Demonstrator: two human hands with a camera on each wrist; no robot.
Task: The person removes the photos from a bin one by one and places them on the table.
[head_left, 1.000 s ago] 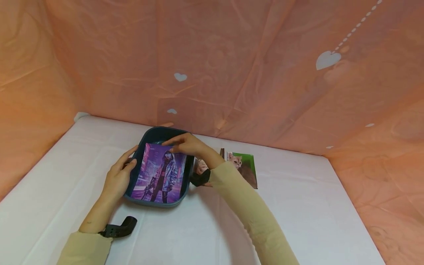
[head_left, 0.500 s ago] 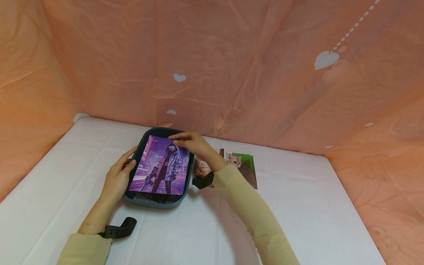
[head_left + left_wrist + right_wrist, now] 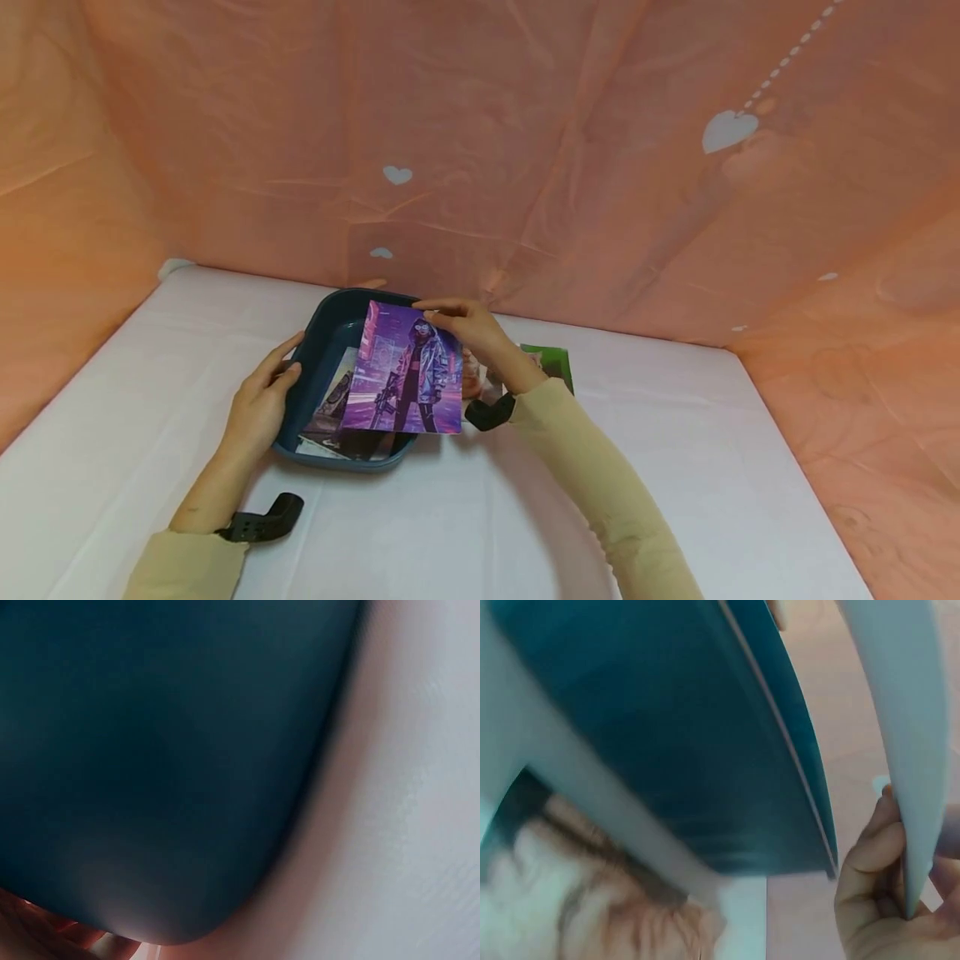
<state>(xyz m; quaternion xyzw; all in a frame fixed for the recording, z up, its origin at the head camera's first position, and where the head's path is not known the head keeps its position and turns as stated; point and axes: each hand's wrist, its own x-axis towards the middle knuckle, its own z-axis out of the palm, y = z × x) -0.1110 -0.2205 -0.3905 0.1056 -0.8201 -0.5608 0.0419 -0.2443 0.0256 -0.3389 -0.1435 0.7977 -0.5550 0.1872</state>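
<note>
Pinching thin, bowed purple card (image 3: 401, 367), smooth round-cornered tray (image 3: 321, 337) partly beneath

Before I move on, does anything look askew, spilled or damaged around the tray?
No spill or damage shows. The cards inside the tray look slightly askew, not squared to its sides. The purple card in the right hand looks bowed from the right wrist, perhaps just from grip or lens.
</note>
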